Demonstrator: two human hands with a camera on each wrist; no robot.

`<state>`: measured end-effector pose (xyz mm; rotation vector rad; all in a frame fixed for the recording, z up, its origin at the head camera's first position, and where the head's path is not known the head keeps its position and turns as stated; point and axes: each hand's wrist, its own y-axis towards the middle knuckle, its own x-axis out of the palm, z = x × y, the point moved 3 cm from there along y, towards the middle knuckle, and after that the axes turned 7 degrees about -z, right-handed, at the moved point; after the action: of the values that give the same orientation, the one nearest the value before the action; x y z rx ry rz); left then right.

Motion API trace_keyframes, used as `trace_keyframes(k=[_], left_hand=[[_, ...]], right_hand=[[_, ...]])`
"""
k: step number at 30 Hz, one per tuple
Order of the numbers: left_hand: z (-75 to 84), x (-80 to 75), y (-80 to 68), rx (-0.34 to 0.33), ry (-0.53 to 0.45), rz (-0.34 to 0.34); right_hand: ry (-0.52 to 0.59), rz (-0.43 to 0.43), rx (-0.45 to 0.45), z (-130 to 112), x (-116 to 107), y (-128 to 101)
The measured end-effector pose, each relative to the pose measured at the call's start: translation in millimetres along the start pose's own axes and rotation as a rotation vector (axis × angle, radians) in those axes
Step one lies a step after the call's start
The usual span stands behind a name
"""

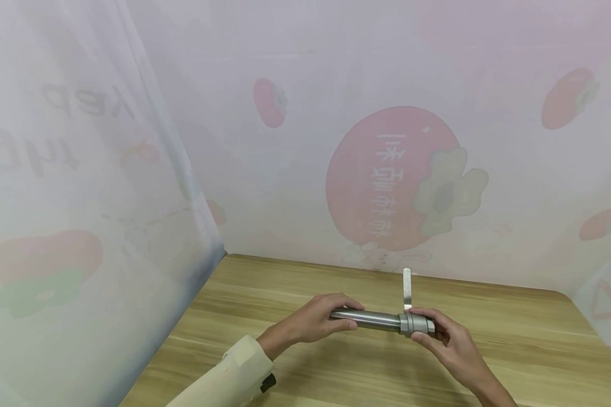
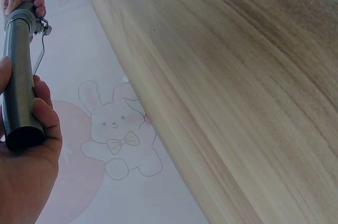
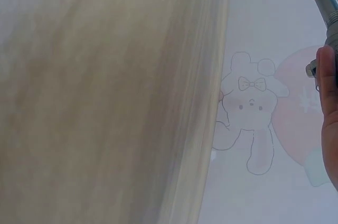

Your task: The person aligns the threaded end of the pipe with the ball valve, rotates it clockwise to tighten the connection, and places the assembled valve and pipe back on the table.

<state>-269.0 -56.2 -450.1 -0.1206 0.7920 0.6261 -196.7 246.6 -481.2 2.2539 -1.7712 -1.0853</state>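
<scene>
A smooth metal pipe (image 1: 379, 320) is joined at its right end to a ball valve (image 1: 414, 324), whose flat lever handle (image 1: 407, 287) points toward the back wall. My left hand (image 1: 318, 319) grips the pipe near its free end, fingers along the far side and thumb on the near side. The right hand (image 1: 450, 342) holds the valve body, thumb in front. In the left wrist view the pipe's dark open end (image 2: 25, 138) shows by the left palm. The right wrist view catches only part of the right hand (image 3: 329, 97) beside the valve.
Below the hands lies a wood-grain table (image 1: 265, 282). Pale curtains with printed fruit stand behind it, the back curtain (image 1: 295, 186) right along the table's far edge and another curtain (image 1: 81, 198) on the left.
</scene>
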Motion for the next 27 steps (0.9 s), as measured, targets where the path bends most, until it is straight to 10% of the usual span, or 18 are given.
trace_keyframes(k=[27], left_hand=[[2.5,1.3,1.2,0.032,0.008,0.022]], right_hand=[[-0.003,-0.012,0.012,-4.5,-1.1,-0.8]])
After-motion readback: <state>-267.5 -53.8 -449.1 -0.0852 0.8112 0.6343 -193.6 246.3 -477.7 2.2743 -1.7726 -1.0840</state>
